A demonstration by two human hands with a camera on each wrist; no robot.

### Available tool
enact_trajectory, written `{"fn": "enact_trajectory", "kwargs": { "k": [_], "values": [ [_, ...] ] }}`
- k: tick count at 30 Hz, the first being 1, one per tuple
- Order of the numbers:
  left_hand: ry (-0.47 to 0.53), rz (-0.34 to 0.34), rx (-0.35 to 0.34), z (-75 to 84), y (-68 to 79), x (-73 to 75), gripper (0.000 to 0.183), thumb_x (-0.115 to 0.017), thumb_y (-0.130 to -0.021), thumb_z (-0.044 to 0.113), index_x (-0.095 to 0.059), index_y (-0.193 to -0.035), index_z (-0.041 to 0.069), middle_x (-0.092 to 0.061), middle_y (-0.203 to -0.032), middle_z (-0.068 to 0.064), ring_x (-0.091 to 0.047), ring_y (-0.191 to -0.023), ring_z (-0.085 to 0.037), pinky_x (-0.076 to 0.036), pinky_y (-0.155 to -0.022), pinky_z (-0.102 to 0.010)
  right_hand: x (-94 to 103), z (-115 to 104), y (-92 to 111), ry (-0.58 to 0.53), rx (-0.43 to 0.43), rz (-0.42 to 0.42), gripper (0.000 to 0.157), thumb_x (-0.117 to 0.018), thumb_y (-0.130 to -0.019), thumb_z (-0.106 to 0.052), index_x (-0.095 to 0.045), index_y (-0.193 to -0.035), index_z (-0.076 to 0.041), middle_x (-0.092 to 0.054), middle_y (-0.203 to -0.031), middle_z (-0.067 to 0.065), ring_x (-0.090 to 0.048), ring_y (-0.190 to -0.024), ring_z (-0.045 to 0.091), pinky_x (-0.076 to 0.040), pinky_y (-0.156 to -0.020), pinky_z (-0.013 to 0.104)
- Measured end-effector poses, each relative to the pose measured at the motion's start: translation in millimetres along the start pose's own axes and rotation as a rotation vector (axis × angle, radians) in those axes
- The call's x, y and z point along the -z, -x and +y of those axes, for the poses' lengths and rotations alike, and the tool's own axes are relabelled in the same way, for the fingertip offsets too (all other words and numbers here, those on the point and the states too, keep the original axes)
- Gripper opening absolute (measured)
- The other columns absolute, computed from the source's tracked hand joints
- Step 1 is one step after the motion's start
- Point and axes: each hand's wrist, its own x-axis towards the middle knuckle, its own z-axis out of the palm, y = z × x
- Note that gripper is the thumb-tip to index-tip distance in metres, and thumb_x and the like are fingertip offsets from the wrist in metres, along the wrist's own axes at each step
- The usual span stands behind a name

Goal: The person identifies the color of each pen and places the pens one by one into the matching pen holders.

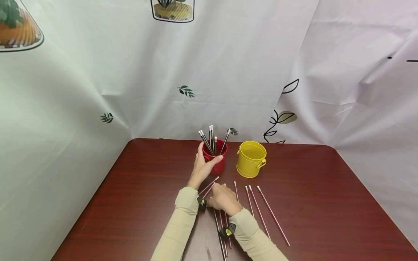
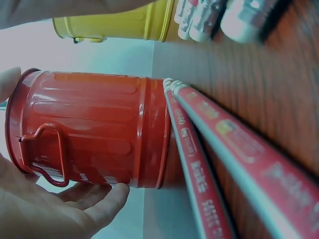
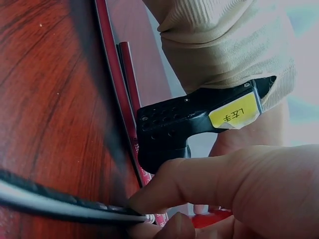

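My left hand (image 1: 203, 168) holds a small red bucket (image 1: 219, 168) at its side, the thumb spread across the near face. In the left wrist view the bucket (image 2: 99, 124) shows ribbed walls and a wire handle, with fingertips against it. Several black pencils (image 1: 211, 142) with white erasers stand inside it, leaning various ways. Nearer the body, my right hand (image 1: 225, 199) pinches a black pencil (image 3: 75, 208) close to its eraser end. That pencil's shaft runs toward the near edge, low over the table. Two red pencils (image 2: 199, 184) lie beside the bucket's base.
A yellow bucket (image 1: 249, 163) stands right of the red one. Several red pencils (image 1: 274, 216) lie on the brown table (image 1: 326, 195) right of and beneath the right arm. A white patterned cloth (image 1: 228, 72) hangs behind the table.
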Motion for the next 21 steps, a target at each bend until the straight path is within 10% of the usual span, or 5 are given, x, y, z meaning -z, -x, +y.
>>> {"fn": "enact_trajectory", "kwargs": {
  "k": [15, 21],
  "values": [
    [-0.002, 0.008, -0.022, -1.4, 0.7, -0.7, 0.09, -0.07, -0.069, 0.057, -0.018, -0.141, 0.041, -0.034, -0.14, -0.01, -0.036, -0.124, -0.025, -0.031, -0.1, -0.054, 15.0, 3, 3, -0.121, 0.098, 0.023, 0.03, -0.071, -0.07, -0.025, -0.053, -0.049, -0.013, -0.049, -0.039, -0.002, -0.053, -0.035, 0.016, -0.038, -0.039, 0.03],
    [-0.005, 0.009, -0.025, -0.9, 1.4, 0.0, 0.092, -0.07, -0.069, 0.058, -0.018, -0.142, 0.04, -0.035, -0.139, -0.01, -0.037, -0.124, -0.026, -0.033, -0.099, -0.054, 30.9, 5, 4, -0.172, 0.108, 0.066, 0.034, -0.067, -0.072, -0.023, -0.047, -0.045, -0.016, -0.038, -0.039, -0.008, -0.037, -0.035, 0.009, -0.027, -0.034, 0.025]
  ]
}}
